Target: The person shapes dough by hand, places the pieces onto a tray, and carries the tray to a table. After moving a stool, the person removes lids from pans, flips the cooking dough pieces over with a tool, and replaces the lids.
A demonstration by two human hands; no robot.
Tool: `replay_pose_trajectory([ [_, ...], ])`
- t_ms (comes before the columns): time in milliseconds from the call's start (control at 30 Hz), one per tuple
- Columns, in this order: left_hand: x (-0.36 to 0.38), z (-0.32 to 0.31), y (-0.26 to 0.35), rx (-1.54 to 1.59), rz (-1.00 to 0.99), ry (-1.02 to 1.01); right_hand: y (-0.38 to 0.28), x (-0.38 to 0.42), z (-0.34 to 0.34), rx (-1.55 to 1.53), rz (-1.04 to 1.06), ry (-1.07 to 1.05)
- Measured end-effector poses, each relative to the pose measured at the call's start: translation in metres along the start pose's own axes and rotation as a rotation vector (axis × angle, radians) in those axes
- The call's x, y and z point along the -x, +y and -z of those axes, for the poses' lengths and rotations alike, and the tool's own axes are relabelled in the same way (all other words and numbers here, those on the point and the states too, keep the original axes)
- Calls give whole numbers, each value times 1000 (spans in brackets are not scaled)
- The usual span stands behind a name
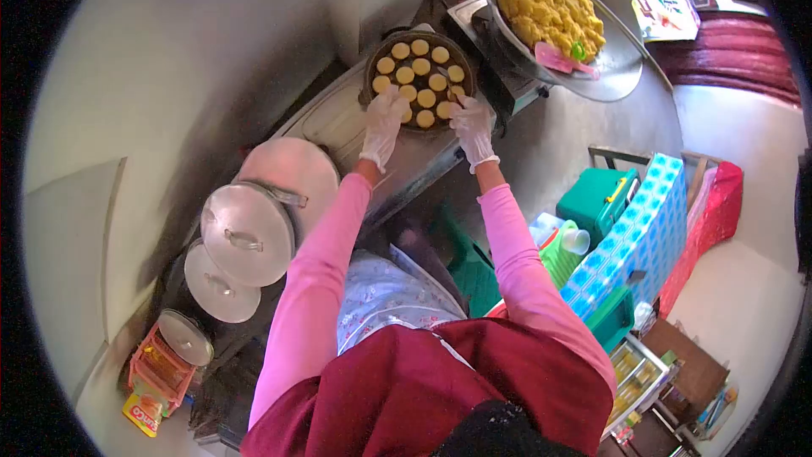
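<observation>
Several round pale-yellow pieces [420,67] lie spread in a dark round pan [370,76]. Both hands wear thin clear gloves. My left hand [385,125] is at the pan's lower left edge, beside some of the pieces; its fingertips are too small to make out. At the lower right edge, my right hand [474,127] has its fingers closed on a thin utensil [449,80], whose tip reaches in among the pieces.
A large metal bowl [622,68] at the upper right holds yellow dough [545,8], a pink spatula [562,60] and a spoon. Metal lids [247,237] stand at the left. A green box [596,203] and blue patterned cloth [634,241] are at the right.
</observation>
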State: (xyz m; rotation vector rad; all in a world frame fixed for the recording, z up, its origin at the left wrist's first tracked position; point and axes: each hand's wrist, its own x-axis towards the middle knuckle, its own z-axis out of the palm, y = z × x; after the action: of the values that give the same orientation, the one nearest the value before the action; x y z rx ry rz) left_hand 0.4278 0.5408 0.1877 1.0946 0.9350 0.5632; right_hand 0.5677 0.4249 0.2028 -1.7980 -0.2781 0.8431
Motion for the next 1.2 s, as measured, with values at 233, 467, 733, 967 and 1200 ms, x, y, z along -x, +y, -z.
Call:
replay_pose_trajectory([
  [233, -76, -53, -37, 25, -5, -45, 71, -81, 20, 299, 379, -54],
  [467, -96, -62, -70, 60, -105, -8, 48, -88, 20, 1075, 808, -62],
  [733, -62, -44, -51, -1011, -399, 301, 6, -35, 37, 419, 202, -175],
  [967, -92, -21, -77, -1472, -504, 314, 38, -28, 8, 345, 381, -148],
  [1200, -95, -28, -72, -1464, -325, 188, 52, -43, -15, 491, 304, -34],
])
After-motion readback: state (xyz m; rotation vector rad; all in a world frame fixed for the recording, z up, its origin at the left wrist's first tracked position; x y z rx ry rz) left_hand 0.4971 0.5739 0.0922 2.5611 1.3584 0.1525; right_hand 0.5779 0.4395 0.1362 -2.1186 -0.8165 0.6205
